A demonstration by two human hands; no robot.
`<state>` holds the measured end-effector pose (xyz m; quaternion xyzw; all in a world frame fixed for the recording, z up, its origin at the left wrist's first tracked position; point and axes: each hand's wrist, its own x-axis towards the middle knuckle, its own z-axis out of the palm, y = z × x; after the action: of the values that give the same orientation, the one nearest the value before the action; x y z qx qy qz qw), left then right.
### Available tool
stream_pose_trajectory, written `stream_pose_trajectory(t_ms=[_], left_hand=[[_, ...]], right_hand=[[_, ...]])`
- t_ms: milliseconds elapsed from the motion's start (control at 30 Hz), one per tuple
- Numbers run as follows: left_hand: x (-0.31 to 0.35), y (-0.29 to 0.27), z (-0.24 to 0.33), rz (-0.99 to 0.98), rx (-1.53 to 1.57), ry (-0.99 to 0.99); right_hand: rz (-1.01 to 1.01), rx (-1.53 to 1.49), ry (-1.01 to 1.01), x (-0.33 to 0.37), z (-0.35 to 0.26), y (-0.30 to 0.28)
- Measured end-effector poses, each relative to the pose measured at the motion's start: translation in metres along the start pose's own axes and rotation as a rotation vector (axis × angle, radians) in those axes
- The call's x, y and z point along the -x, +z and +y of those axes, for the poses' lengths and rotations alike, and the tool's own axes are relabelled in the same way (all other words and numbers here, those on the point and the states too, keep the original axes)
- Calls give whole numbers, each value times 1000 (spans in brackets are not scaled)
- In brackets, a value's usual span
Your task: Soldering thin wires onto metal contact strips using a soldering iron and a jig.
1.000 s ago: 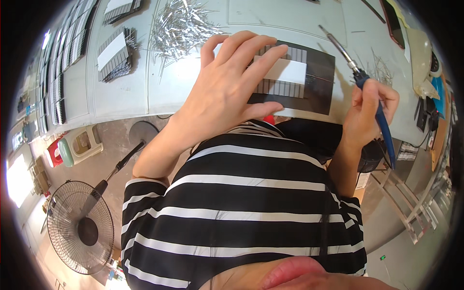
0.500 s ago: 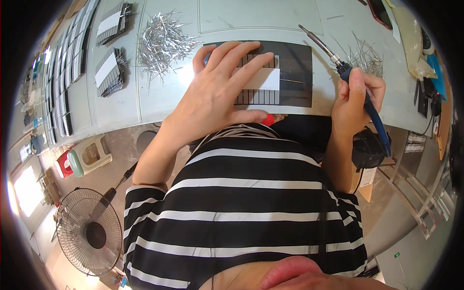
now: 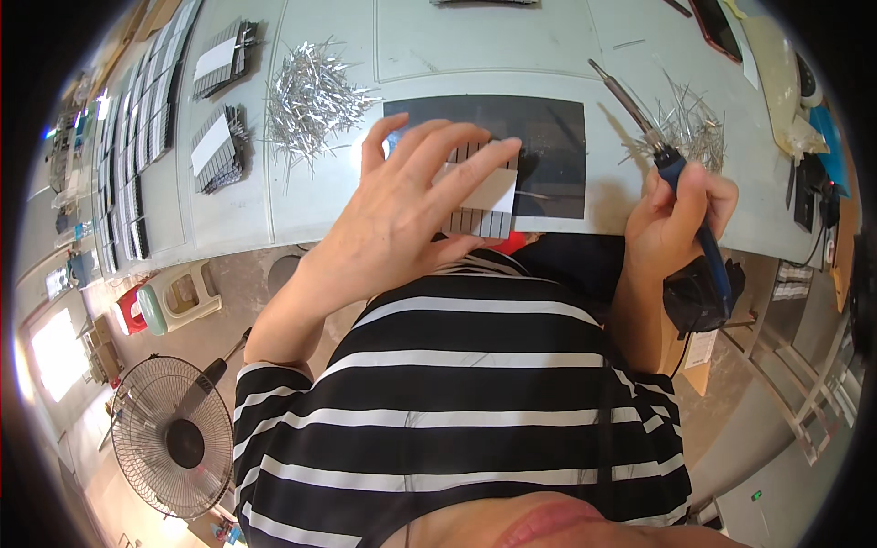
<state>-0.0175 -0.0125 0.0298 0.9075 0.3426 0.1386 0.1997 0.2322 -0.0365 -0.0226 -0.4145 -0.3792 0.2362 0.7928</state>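
Observation:
My left hand (image 3: pixel 402 205) is curled over a small dark panel (image 3: pixel 484 222) with thin pale lines and a white strip (image 3: pixel 493 193) across it. Its fingers lie across the panel and the thumb is at the near side, partly hidden. The panel lies over a black mat (image 3: pixel 557 173) and sticks out past the mat's near edge. In my right hand (image 3: pixel 674 224) is a soldering iron (image 3: pixel 670 161) with a dark blue handle. Its metal tip points up and left, above the table right of the mat.
A heap of thin silvery strips (image 3: pixel 320 96) lies left of the mat, a smaller heap (image 3: pixel 690 128) at the right. Stacks of lined panels (image 3: pixel 219 151) and long rows of them (image 3: pixel 146 128) fill the left side. A phone (image 3: pixel 715 27) lies far right. Below stands a fan (image 3: pixel 174 438).
My left hand has drawn the panel toward me, so it now overhangs the mat's near edge. The soldering iron stays in my right hand. The whole view has shifted slightly.

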Motion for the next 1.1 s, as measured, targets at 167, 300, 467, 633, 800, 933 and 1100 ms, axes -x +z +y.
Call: stream_pose_trajectory(t_ms=[167, 300, 467, 633, 800, 933, 1100], left_hand=[[-47, -26, -31, 149, -243, 41], [-118, -49, -72, 170, -297, 128], [-161, -41, -102, 230, -96, 312], [-179, -43, -99, -78, -271, -40], [-164, -13, -147, 170, -360, 92], [-122, -64, -101, 56, -503, 99], [20, -112, -155, 77, -501, -96]], right_hand=[[-1, -68, -70, 3, 5, -7], [69, -122, -1, 7, 3, -4], [13, -123, 37, 11, 5, -10], [-3, -111, 59, 12, 0, -8], [17, -74, 74, 16, 5, -9], [184, 169, 31, 13, 11, -21], [29, 114, 10, 2, 3, -19]])
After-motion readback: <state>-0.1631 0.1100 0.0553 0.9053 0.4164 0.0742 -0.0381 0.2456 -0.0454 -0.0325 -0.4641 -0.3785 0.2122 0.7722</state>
